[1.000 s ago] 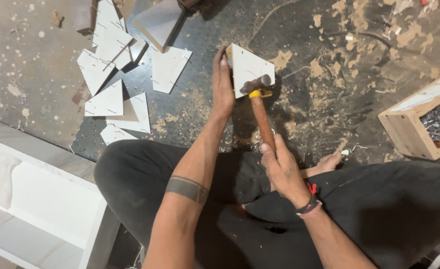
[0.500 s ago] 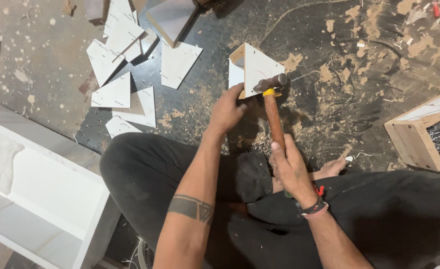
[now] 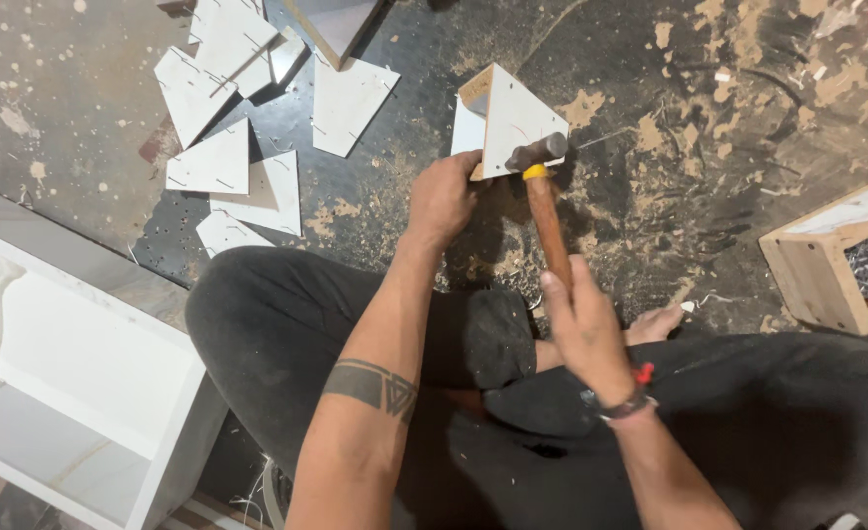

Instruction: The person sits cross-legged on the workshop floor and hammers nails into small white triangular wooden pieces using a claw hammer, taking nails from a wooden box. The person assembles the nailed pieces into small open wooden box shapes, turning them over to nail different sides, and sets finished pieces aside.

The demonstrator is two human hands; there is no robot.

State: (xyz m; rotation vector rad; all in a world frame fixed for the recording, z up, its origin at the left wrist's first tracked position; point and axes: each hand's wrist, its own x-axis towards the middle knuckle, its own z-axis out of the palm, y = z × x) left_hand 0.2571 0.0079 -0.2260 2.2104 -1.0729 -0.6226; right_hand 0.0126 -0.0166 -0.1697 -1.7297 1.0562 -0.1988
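Lowered, one hammer (image 3: 544, 201), gripped by the right hand (image 3: 581, 324), met one triangular block (image 3: 515, 123) the left hand (image 3: 444, 196) clasped; seven white triangles (image 3: 218, 162) lay nearby.

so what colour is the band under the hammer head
Yellow, on the hammer just below its dark metal head, above the reddish-brown wooden handle; clearest in the head view.

A single view is given, taken from a camera worn on the head and aimed steeply down at the floor (image 3: 670, 88) in front of the seated body. The scene is seen from close range: the forearms enter from the bottom edge, the folded legs (image 3: 287, 324) fill the lower half of the frame, and the floor is shown across the upper half. No second view is supplied, so no shared area can be told
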